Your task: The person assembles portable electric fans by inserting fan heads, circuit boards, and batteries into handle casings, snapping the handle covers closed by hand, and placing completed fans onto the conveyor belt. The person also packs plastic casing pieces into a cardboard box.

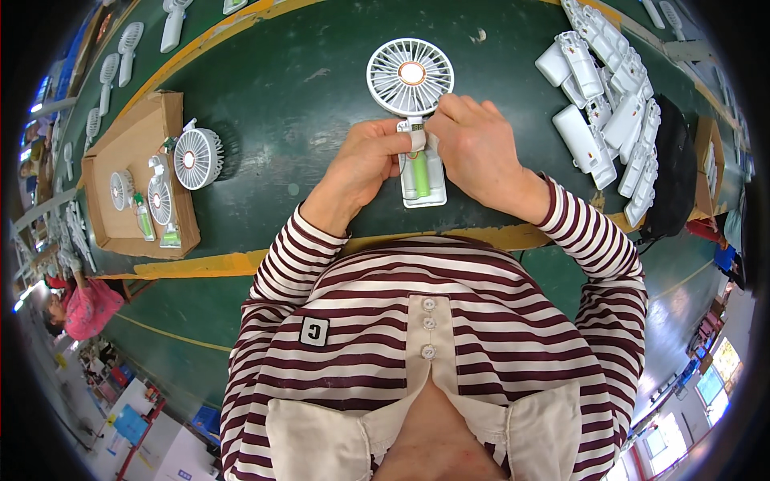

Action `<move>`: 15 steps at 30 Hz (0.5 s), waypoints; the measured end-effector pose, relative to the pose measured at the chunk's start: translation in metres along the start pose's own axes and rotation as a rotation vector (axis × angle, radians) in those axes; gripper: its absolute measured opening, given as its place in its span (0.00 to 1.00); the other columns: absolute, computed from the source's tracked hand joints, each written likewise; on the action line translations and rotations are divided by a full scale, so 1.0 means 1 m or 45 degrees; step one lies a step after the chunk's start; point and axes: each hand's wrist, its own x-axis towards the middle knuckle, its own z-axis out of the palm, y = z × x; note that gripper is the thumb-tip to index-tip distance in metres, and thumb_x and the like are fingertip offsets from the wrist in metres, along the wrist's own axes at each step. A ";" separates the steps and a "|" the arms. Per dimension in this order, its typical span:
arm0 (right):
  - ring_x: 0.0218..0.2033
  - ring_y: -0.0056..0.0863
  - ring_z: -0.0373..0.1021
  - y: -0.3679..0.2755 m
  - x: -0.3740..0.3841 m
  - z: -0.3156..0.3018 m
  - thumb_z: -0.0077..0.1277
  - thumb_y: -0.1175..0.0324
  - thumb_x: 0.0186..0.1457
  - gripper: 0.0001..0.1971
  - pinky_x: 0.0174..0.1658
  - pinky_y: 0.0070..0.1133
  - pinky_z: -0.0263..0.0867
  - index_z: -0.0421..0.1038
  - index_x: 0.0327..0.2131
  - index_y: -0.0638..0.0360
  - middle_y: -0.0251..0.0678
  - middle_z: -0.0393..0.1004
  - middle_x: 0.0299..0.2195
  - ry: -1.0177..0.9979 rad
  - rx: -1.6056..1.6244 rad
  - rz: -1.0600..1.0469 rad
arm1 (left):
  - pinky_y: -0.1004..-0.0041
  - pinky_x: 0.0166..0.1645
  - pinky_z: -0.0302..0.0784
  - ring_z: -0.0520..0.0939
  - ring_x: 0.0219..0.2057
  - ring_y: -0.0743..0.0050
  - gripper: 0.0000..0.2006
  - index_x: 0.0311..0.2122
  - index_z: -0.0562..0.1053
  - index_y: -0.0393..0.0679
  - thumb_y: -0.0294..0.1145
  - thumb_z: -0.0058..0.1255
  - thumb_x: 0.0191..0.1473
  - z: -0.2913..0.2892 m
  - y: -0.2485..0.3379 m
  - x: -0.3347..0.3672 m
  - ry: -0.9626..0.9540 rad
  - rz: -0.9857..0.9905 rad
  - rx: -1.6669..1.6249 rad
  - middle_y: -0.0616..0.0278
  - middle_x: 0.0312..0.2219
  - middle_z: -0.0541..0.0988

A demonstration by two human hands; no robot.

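While both hands close around its neck: one handheld fan, white, handle open

Lying nearly upright in view at mid-worktop (297, 56), between the two hands, is one handheld fan (411, 96): round slatted head, open handle shell (438, 192), light-green cell (421, 175) exposed, dark display piece at the neck.

Left grip (365, 160): closed on the upper handle, thumb over a pale strip. Right grip (484, 148): fingers curled at the neck, just below the head; whether anything is pinched cannot be told.

Handling, as judged: light; shell stiff and rather slick; slats, thin wiring and display likely fragile. Best hold: shell sides just below the neck, clear of cell and wires.

Surroundings: heap of white handle parts (589, 132), right, apart from the fan; black item (674, 172) beyond it; cardboard tray (172, 120), left, holding further fan units (160, 200); one spare fan (196, 159) at the tray's right edge. Obstruction: nothing between hands and fan; the fingers themselves hide the neck.
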 end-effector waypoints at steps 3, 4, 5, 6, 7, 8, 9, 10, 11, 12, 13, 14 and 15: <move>0.26 0.28 0.62 0.001 0.000 0.000 0.49 0.77 0.32 0.05 0.28 0.24 0.52 0.65 0.18 0.57 0.31 0.61 0.22 -0.020 -0.008 -0.001 | 0.76 0.32 0.75 0.78 0.27 0.75 0.10 0.35 0.71 0.32 0.29 0.47 0.50 -0.003 -0.001 0.005 -0.008 -0.021 -0.073 0.59 0.28 0.76; 0.26 0.28 0.62 0.001 0.000 -0.001 0.49 0.78 0.32 0.05 0.28 0.25 0.52 0.65 0.18 0.57 0.31 0.62 0.22 -0.018 -0.009 -0.005 | 0.76 0.32 0.75 0.78 0.27 0.75 0.10 0.35 0.71 0.32 0.29 0.47 0.50 -0.001 0.001 0.004 -0.009 -0.022 -0.070 0.59 0.28 0.76; 0.26 0.28 0.62 0.002 0.000 0.000 0.49 0.78 0.32 0.05 0.28 0.25 0.52 0.65 0.18 0.57 0.32 0.62 0.22 -0.016 -0.008 -0.009 | 0.76 0.32 0.76 0.78 0.27 0.75 0.10 0.35 0.71 0.32 0.29 0.47 0.50 0.001 0.005 0.003 0.006 -0.035 -0.133 0.58 0.28 0.76; 0.26 0.28 0.62 0.002 0.000 0.000 0.49 0.78 0.32 0.05 0.28 0.25 0.52 0.65 0.18 0.57 0.32 0.62 0.22 -0.015 -0.007 -0.007 | 0.76 0.32 0.76 0.78 0.27 0.75 0.11 0.35 0.71 0.31 0.29 0.47 0.50 0.002 0.007 0.003 0.021 -0.048 -0.196 0.57 0.28 0.76; 0.26 0.29 0.62 0.002 0.000 0.000 0.49 0.78 0.32 0.05 0.28 0.25 0.52 0.65 0.19 0.57 0.32 0.62 0.22 -0.010 -0.007 -0.016 | 0.76 0.32 0.76 0.78 0.27 0.75 0.11 0.35 0.71 0.31 0.29 0.47 0.50 0.002 0.006 0.004 0.021 -0.050 -0.194 0.57 0.28 0.76; 0.26 0.29 0.62 0.002 0.000 0.000 0.49 0.78 0.32 0.05 0.29 0.24 0.52 0.65 0.19 0.57 0.32 0.62 0.22 -0.006 -0.008 -0.026 | 0.76 0.32 0.76 0.78 0.27 0.75 0.10 0.35 0.71 0.31 0.29 0.47 0.50 0.001 0.005 0.006 0.037 -0.059 -0.121 0.58 0.28 0.76; 0.26 0.29 0.62 0.002 0.000 0.000 0.49 0.78 0.32 0.05 0.29 0.24 0.52 0.65 0.19 0.57 0.32 0.62 0.22 -0.004 -0.008 -0.025 | 0.76 0.32 0.76 0.78 0.27 0.75 0.10 0.35 0.71 0.32 0.28 0.47 0.50 0.000 0.004 0.007 0.052 -0.068 -0.048 0.58 0.29 0.76; 0.27 0.29 0.62 0.002 0.000 -0.001 0.49 0.78 0.32 0.05 0.29 0.24 0.53 0.66 0.19 0.57 0.32 0.62 0.22 -0.020 -0.017 -0.018 | 0.76 0.32 0.76 0.78 0.27 0.75 0.10 0.35 0.71 0.32 0.28 0.47 0.50 0.000 0.004 0.007 0.051 -0.068 -0.046 0.58 0.29 0.76; 0.27 0.29 0.62 0.002 0.000 -0.001 0.49 0.78 0.33 0.05 0.29 0.24 0.53 0.66 0.19 0.57 0.32 0.62 0.22 -0.036 -0.025 -0.012 | 0.76 0.32 0.76 0.78 0.27 0.75 0.09 0.34 0.72 0.33 0.28 0.47 0.50 0.000 0.004 0.006 0.033 -0.060 -0.022 0.59 0.28 0.76; 0.27 0.29 0.62 0.003 0.000 -0.001 0.49 0.78 0.33 0.05 0.29 0.24 0.53 0.66 0.19 0.57 0.32 0.62 0.22 -0.035 -0.024 -0.011 | 0.76 0.32 0.76 0.78 0.27 0.75 0.08 0.34 0.72 0.33 0.27 0.47 0.50 0.000 0.003 0.006 0.015 -0.053 0.001 0.60 0.28 0.76; 0.27 0.29 0.63 0.003 0.000 -0.001 0.49 0.78 0.33 0.05 0.30 0.24 0.54 0.66 0.19 0.58 0.32 0.62 0.22 -0.031 -0.016 -0.006 | 0.76 0.32 0.76 0.78 0.27 0.75 0.08 0.34 0.72 0.33 0.27 0.47 0.50 0.000 0.002 0.006 0.015 -0.053 0.002 0.60 0.28 0.76; 0.27 0.29 0.63 0.004 0.000 -0.001 0.49 0.78 0.33 0.05 0.30 0.25 0.54 0.66 0.19 0.58 0.32 0.63 0.23 -0.028 -0.009 -0.002 | 0.77 0.31 0.75 0.78 0.26 0.76 0.08 0.34 0.73 0.34 0.26 0.48 0.50 -0.001 0.000 0.007 0.010 -0.020 -0.001 0.61 0.28 0.76; 0.27 0.29 0.63 0.004 0.000 -0.001 0.49 0.78 0.33 0.05 0.30 0.25 0.54 0.66 0.19 0.58 0.32 0.63 0.23 -0.028 -0.009 -0.003 | 0.78 0.30 0.75 0.78 0.26 0.77 0.07 0.33 0.73 0.34 0.26 0.48 0.50 -0.002 -0.002 0.008 0.005 0.013 -0.005 0.62 0.27 0.76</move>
